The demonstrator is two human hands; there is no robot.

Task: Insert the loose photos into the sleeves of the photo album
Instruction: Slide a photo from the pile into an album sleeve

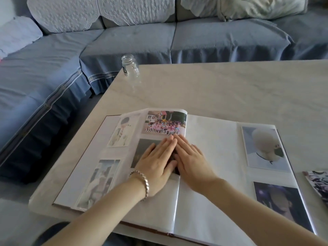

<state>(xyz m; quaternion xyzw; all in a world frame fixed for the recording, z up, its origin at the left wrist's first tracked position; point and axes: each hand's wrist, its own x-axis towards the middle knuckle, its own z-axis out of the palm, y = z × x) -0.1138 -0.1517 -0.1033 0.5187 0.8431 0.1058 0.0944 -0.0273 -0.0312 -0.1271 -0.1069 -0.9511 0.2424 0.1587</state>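
The photo album (213, 157) lies open on the pale table. My left hand (158, 162) and my right hand (191, 160) lie flat side by side, fingers straight, pressing on a dark photo (145, 150) in the page near the spine. Above them a group photo (166, 123) sits in the same raised page. Further left the album holds a portrait photo (120, 132) and a tall photo (99, 181). The right page holds a light portrait (264, 148) and a dark photo (278, 201). A loose photo (317, 183) lies on the table at the right edge.
An empty glass jar (130, 67) stands at the table's far left corner. A blue sofa (124, 41) wraps around the far and left sides. The marble-look table (230, 89) stretches beyond the album.
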